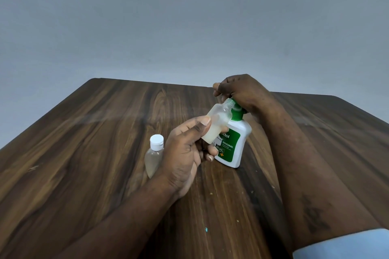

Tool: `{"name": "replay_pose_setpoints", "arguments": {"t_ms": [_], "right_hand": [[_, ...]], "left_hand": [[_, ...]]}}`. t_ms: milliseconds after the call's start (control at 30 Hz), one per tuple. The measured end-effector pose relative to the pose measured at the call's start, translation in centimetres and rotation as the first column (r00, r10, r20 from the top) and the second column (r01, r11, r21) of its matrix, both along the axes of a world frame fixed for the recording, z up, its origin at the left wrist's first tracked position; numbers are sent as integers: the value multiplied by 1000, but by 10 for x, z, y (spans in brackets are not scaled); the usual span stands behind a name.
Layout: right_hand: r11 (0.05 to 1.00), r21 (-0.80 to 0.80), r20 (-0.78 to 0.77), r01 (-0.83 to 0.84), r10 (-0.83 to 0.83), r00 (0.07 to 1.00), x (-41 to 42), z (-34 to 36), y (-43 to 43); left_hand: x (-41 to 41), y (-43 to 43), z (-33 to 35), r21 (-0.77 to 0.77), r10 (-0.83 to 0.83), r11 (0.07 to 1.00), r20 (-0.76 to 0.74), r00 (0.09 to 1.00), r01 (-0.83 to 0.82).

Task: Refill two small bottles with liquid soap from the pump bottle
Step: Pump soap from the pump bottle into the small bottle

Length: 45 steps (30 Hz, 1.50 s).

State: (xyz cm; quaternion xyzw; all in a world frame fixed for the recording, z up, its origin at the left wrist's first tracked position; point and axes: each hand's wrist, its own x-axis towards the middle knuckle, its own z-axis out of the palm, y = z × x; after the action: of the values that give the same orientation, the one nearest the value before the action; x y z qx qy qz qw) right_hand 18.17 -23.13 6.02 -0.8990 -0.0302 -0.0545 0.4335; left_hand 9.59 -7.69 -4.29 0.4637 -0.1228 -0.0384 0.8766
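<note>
Left hand [185,149] grips the open small bottle [217,123], tilted at the Dettol pump bottle [231,145]; right hand [242,92] closes over its pump. A capped bottle [154,153] stands behind the left hand on the wooden worktop [84,153], before a grey wall [189,17].

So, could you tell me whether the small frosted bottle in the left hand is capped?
Uncapped: the small frosted bottle shows bare neck threads.

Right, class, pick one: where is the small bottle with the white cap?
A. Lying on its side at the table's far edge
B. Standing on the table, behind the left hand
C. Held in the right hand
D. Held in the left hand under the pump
B: the capped small bottle stands upright on the table, partly hidden behind the left hand, which holds an uncapped bottle instead.
</note>
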Motion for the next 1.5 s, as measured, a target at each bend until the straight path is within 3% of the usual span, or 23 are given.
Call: {"name": "replay_pose_setpoints", "arguments": {"t_ms": [333,600,1500], "right_hand": [[1000,-13,-2,6,-6,1000,1,0,-1],[997,75,-21,2,-1,1000,2,-1,-2],[997,64,-20,-34,36,999,2,-5,-4]], "left_hand": [[4,1,-4,22,2,1000,3,1000,-2],[-1,2,1,10,2,1000,0,1000,-2],[3,0,-4,26,12,1000,7,1000,-12]]}}
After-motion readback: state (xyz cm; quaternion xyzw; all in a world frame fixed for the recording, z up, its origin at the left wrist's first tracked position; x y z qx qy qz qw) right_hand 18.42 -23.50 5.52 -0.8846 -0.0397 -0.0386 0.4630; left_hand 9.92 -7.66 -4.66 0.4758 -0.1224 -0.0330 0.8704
